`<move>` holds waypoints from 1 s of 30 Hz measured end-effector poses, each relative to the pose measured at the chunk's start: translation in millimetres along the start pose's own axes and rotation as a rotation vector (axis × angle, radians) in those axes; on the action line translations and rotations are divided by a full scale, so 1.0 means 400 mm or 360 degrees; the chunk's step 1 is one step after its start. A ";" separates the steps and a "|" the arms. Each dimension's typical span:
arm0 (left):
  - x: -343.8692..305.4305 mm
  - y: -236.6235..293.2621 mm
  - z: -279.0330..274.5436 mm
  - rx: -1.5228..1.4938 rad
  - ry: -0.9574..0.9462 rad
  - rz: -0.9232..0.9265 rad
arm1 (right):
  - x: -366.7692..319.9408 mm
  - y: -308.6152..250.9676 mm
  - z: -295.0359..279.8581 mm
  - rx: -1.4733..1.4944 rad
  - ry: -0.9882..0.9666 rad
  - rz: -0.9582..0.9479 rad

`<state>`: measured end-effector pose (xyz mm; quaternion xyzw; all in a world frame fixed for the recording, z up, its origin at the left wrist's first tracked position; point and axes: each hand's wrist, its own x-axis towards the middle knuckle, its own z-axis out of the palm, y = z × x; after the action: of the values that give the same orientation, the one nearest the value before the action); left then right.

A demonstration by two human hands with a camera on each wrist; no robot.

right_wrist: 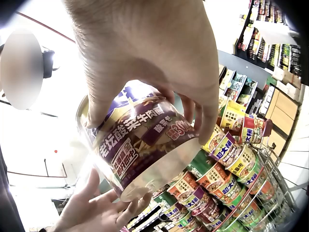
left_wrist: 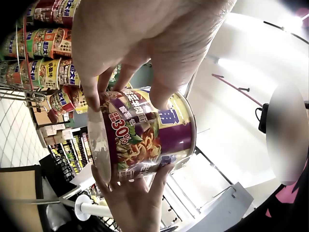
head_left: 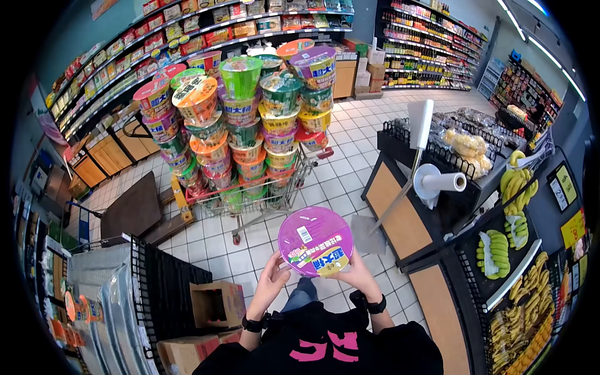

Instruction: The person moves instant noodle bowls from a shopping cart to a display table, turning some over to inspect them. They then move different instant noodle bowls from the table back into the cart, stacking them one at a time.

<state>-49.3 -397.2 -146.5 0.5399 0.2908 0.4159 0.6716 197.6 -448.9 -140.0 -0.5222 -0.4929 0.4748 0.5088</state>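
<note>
A large instant noodle cup (head_left: 315,237) with a purple lid is held in front of the body, lid facing up toward the head camera. My left hand (head_left: 270,278) grips its left side, and my right hand (head_left: 361,276) grips the right side. In the left wrist view, thumb and fingers of the left hand (left_wrist: 145,43) span the cup's printed side and its pale base. The right wrist view shows the right hand (right_wrist: 149,58) over the opposite side, thumb near the lid rim, fingers toward the base. Ahead, a shopping cart (head_left: 287,197) carries tall stacks of similar cups (head_left: 249,119).
A flat dark cart (head_left: 131,206) stands left of the shopping cart. At right is a display stand (head_left: 400,206) with a bag roll (head_left: 444,182) and bananas (head_left: 497,253). An open cardboard box (head_left: 217,304) sits low at left beside a black wire rack (head_left: 165,294).
</note>
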 end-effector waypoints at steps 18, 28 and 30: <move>0.556 0.145 -0.132 0.0088 0.0115 0.0559 | 0.587 -0.149 -0.066 0.0224 0.0049 -0.0283; 0.737 0.237 -0.127 0.0178 0.0231 0.0793 | 0.818 -0.238 -0.050 0.0494 0.0108 -0.0716; 0.780 0.252 -0.115 0.0137 0.0272 0.0879 | 0.863 -0.269 -0.055 0.0449 0.0098 -0.0849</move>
<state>38.6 -95.6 -42.1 0.5895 0.2057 0.6144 0.4824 238.1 -106.3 -29.8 -0.3128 -0.5261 0.3721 0.6978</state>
